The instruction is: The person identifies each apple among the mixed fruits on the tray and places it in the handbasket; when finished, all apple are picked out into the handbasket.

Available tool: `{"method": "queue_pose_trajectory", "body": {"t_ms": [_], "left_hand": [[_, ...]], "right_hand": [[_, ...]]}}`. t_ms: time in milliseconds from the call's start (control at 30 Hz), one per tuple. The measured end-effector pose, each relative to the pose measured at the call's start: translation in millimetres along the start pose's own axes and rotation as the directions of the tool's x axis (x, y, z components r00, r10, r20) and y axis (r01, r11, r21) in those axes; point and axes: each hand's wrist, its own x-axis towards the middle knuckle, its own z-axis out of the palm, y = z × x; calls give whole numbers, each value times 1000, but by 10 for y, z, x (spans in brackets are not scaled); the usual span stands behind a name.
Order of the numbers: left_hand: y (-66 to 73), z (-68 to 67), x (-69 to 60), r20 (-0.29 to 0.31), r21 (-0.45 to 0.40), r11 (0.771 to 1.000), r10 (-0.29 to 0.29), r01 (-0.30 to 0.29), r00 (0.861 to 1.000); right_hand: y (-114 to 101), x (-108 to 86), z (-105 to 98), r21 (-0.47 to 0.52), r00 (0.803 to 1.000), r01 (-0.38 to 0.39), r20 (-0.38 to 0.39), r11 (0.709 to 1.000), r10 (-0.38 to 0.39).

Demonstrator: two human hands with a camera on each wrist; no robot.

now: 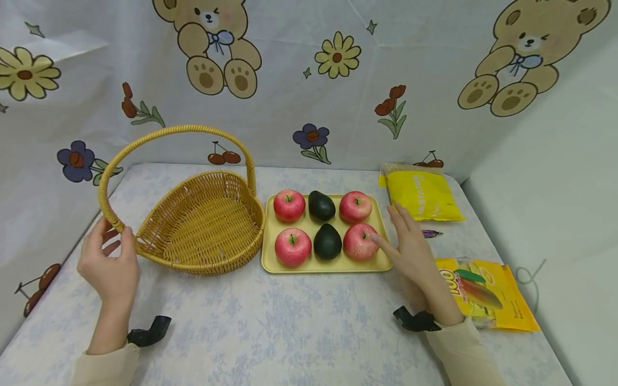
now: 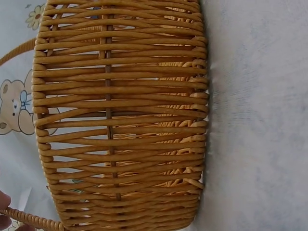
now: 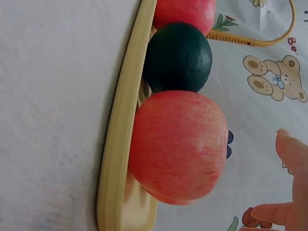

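Observation:
My left hand [image 1: 112, 262] grips the lower left end of the handle of an empty wicker basket [image 1: 207, 225]; the basket's woven side [image 2: 120, 110] fills much of the left wrist view. Beside the basket lies a yellow tray [image 1: 309, 269] with several red apples and two dark avocados [image 1: 327, 242]. Over the tray's right end is my right hand [image 1: 416, 254], fingers extended, near the front right apple [image 1: 359, 242]. In the right wrist view a gap shows between that apple [image 3: 178, 144] and the fingers [image 3: 293, 154].
At the back right lies a yellow pasta bag [image 1: 422, 195]. A small purple item [image 1: 431, 234] is in front of it, partly behind my right hand. Nearer the right edge is an orange bag with a mango picture [image 1: 499, 295]. A printed cloth hangs behind the table.

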Motion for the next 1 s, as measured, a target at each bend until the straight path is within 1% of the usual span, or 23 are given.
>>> {"method": "queue_pose_trajectory", "body": {"t_ms": [100,200,267,433,500,600,767,867,1000], "left_hand": [[-13,4,-7,10,-11,1000,15,-15,1000],[-13,5,-7,20,-14,1000,8,-8,1000],[-17,9,-6,30,-16,1000,-16,16,999],[-28,27,-2,53,-10,997,-76,77,996],[-30,33,-1,55,-4,996,-86,86,995],[-28,43,0,52,-6,996,-86,87,995],[-9,62,-6,41,-28,997,-70,71,997],[-9,70,-19,34,-32,998,-59,60,998],[-27,77,-31,23,-21,999,-43,43,999]], "right_hand": [[-21,-10,18,96,999,-39,13,995,38],[-30,-17,73,168,998,-55,23,984,52],[-37,-27,112,209,998,-56,32,976,51],[-42,-39,214,278,999,-41,31,960,34],[-38,-36,252,302,999,-35,23,953,29],[-55,-37,277,350,999,-47,26,936,40],[-92,-56,319,435,991,-133,84,890,106],[-102,-63,349,478,981,-192,127,857,149],[-108,-70,377,519,968,-248,171,818,185]]}}
